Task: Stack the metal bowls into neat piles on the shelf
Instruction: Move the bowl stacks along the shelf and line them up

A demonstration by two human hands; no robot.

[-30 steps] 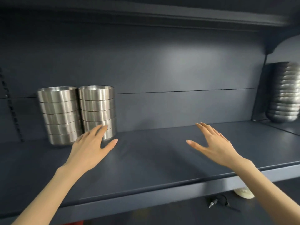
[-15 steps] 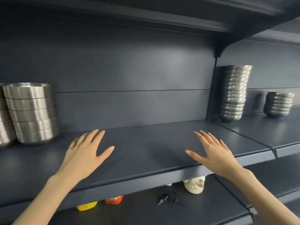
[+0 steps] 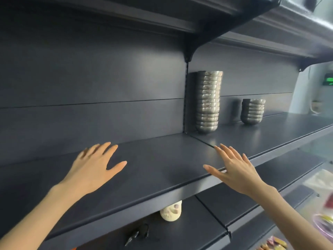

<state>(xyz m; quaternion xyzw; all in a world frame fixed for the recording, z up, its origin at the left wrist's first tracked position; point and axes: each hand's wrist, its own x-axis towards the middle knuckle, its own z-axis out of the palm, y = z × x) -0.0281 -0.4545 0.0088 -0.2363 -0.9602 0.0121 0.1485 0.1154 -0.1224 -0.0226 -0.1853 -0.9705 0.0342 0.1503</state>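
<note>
- Well, no brand, label or writing can be read on anything in sight.
- Farthest left, the left hand (image 3: 93, 170) hovers palm down over the dark shelf (image 3: 153, 159), fingers spread wide, holding nothing.
- Between the two hands the shelf board lies bare up to the back panel, and its front edge runs under both wrists.
- Below that edge, between the hands, a pale rounded object (image 3: 170, 212) and a small dark item (image 3: 137, 235) sit on the lower shelf (image 3: 189, 235).
- The right hand (image 3: 236, 170) is also flat and splayed, empty, over the front edge close to the seam where two shelf boards meet.
- Beyond the right hand, past the seam, a tall stack of metal bowls (image 3: 208, 101) stands against the upright divider.
- Further right, well apart from it, a short stack of metal bowls (image 3: 252, 111) stands near the back panel, with open board around it.
</note>
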